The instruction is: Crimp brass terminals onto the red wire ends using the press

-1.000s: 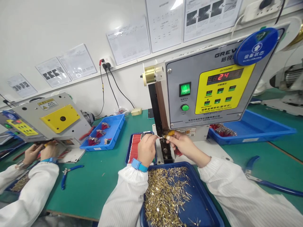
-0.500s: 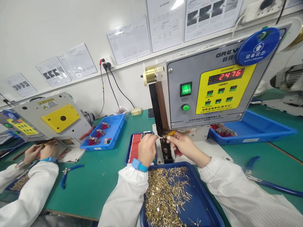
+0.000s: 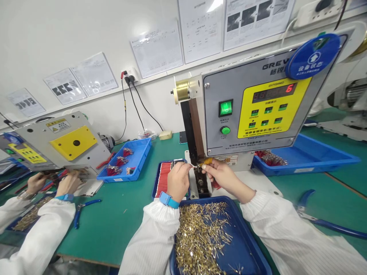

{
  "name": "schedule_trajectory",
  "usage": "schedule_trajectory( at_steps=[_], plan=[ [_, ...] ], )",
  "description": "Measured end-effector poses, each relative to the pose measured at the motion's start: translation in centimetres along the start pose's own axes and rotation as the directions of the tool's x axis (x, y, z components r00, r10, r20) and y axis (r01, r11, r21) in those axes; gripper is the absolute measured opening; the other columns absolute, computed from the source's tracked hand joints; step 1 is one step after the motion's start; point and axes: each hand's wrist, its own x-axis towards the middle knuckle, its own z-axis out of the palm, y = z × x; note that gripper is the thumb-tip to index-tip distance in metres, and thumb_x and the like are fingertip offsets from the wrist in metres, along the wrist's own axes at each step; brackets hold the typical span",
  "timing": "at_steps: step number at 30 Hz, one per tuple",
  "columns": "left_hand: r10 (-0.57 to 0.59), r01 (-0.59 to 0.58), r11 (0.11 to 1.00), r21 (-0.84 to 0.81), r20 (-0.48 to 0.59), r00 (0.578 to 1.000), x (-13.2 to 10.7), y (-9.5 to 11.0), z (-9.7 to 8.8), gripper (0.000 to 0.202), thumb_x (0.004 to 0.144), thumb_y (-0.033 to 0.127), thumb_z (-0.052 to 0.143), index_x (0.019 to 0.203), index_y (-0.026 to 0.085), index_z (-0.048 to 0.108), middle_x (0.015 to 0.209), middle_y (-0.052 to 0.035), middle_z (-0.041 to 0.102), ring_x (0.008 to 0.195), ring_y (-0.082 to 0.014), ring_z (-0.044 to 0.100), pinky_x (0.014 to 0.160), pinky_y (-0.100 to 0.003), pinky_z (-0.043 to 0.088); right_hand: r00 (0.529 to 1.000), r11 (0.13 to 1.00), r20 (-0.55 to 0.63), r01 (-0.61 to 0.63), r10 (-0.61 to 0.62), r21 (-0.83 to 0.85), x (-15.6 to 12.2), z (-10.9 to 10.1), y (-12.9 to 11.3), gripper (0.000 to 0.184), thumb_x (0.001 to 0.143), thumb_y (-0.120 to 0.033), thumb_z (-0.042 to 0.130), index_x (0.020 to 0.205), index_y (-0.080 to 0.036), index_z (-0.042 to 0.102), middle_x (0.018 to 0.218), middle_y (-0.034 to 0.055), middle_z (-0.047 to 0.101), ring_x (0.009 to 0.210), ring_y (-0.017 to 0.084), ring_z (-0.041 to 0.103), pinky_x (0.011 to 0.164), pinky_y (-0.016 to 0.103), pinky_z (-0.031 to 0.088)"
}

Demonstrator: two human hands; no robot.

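Right at the lower jig of a grey bench machine (image 3: 252, 103), both hands work close together. The left hand (image 3: 178, 181) pinches a thin metal piece (image 3: 195, 166) between thumb and fingers, with a blue wrist strap (image 3: 168, 200) on that wrist. The right hand (image 3: 225, 178) grasps a small yellow bundle (image 3: 206, 162) that meets the metal piece's tip just beside the jig; its exact makeup is too small to tell. Directly below lies a blue tray (image 3: 247, 236) of loose brass pins, and a tray of red wires (image 3: 163, 179) sits left of the jig. Blue-handled pliers (image 3: 315, 225) rest on the green bench (image 3: 114, 229), and a co-worker's hand (image 3: 68, 183) works at the next machine.
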Motion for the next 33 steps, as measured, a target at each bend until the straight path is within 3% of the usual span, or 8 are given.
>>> schedule_trajectory(
  at_steps=[14, 33],
  plan=[
    [0.009, -0.009, 1.000, -0.002, -0.007, 1.000, 0.03, 0.03, -0.02, 0.021, 0.095, 0.011, 0.042, 0.099, 0.018, 0.062, 0.094, -0.0062, 0.063, 0.088, -0.0171, 0.061, 0.079, -0.029, 0.050, 0.999, 0.996, 0.015, 0.031, -0.032, 0.079, 0.25, -0.12, 0.22, 0.031, 0.074, -0.048, 0.062, 0.078, -0.020, 0.051, 0.068, 0.0004, 0.057, 0.049, 0.010, 0.044, 0.048, 0.027, 0.039],
    [0.006, -0.006, 1.000, -0.015, -0.015, 1.000, -0.03, -0.03, -0.04, 0.022, 0.094, 0.009, 0.042, 0.100, 0.017, 0.061, 0.094, -0.0065, 0.063, 0.088, -0.0171, 0.060, 0.079, -0.029, 0.050, 0.999, 1.000, 0.031, 0.016, -0.016, 0.021, 0.17, -0.16, 0.06, 0.031, 0.075, -0.048, 0.061, 0.079, -0.019, 0.052, 0.068, 0.0005, 0.057, 0.049, 0.010, 0.044, 0.046, 0.026, 0.039]
  ],
)
